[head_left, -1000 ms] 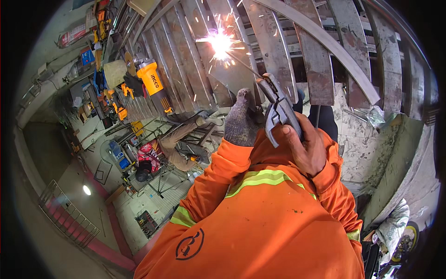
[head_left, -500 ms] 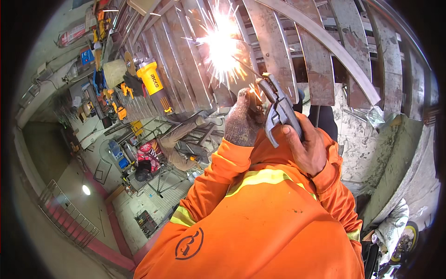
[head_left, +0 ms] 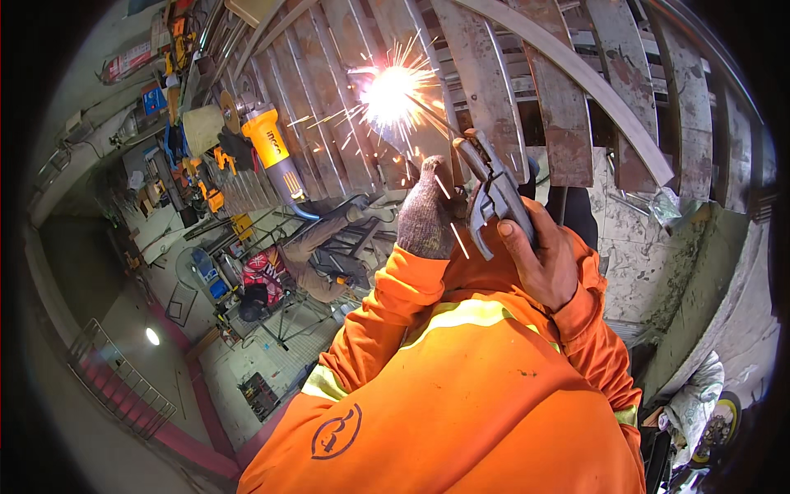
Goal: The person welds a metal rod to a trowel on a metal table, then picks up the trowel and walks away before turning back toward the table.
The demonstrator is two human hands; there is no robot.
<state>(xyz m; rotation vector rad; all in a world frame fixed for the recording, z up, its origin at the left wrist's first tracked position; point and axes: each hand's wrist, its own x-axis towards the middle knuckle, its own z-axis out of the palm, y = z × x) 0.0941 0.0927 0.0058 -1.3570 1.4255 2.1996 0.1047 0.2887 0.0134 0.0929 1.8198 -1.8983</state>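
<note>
My bare right hand is wrapped round the handle of a welding electrode holder. A thin welding rod runs from its jaws up and left to a bright arc that throws sparks. The glare hides the spot where the rod meets the metal. Just below the arc, my left hand wears a dark knitted glove. Its fingers are closed by the edge of the slatted metal; whatever they grip is hidden. Steel slats lie side by side beneath the arc, with a long flat bar across them.
A yellow angle grinder lies on the slats to the left. Beyond it are tools and yellow clamps. Lower left, another person is beside metal frames and a fan. A concrete ledge runs along the right.
The arc's glow has become smaller and less white, showing more of the slats. Spark streaks now fall past my left glove. Both hands stay nearly in place.
</note>
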